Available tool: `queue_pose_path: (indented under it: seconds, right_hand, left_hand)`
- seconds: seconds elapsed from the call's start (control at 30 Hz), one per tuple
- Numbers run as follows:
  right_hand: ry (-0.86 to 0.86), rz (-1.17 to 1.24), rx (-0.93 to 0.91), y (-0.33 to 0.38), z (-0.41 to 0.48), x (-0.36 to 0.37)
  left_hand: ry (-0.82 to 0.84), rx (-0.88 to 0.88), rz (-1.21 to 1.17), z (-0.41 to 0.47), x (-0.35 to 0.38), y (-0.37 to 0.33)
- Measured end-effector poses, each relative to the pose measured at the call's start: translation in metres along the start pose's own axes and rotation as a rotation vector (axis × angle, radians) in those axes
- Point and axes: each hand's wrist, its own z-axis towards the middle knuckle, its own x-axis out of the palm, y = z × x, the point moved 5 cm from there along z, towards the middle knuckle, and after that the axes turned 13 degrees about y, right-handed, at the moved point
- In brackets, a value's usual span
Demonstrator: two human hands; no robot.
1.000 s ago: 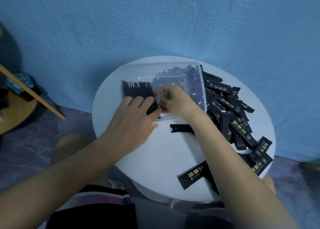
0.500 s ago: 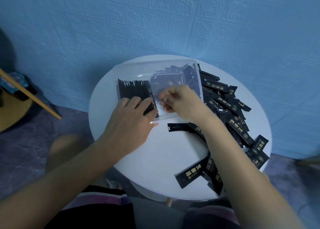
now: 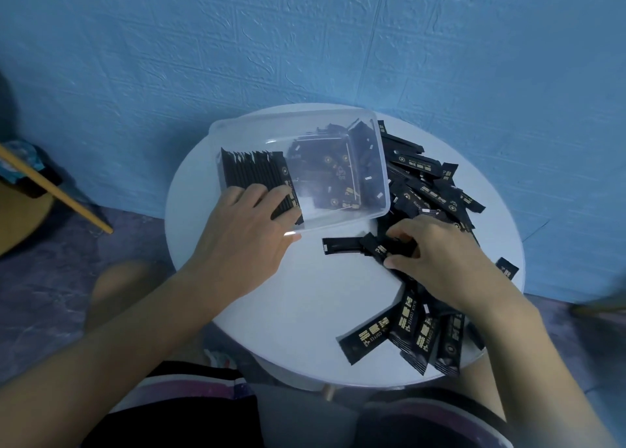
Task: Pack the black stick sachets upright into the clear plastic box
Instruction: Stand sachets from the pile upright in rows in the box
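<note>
Clear plastic box on far part of round white surface. Upright row of sachets packed at box's left end. Left hand flat, straight fingers pressing on row. Right hand near box's front right corner, fingers curled, pinching single sachet beside loose pile of sachets.

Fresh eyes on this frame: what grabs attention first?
A clear plastic box at the far side of the round table, with a tight row of upright sachets at its left end under the left hand. Right of it sprawls a loose sachet pile, where the right hand pinches one sachet.
</note>
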Motion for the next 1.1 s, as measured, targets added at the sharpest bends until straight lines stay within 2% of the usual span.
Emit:
queue_pose_path:
  seconds: [0.43,0.7,0.87,1.1]
  right_hand:
    - [0.003,0.058,-0.145,0.024,0.026,0.014]
    - [0.007,0.373,-0.267,0.024,0.014,0.005]
    - [0.271,0.243,-0.316,0.024,-0.01,0.004]
    - [0.272,0.016,-0.289,0.021,-0.015,0.018]
  left_hand:
    - [-0.017,-0.019,-0.012,0.002,0.001,0.002]
    - [0.008,-0.026,-0.012,0.002,0.001,0.003]
    - [0.005,-0.022,-0.006,0.002,0.001,0.003]
    - [-0.018,-0.017,-0.024,0.001,0.0,0.002]
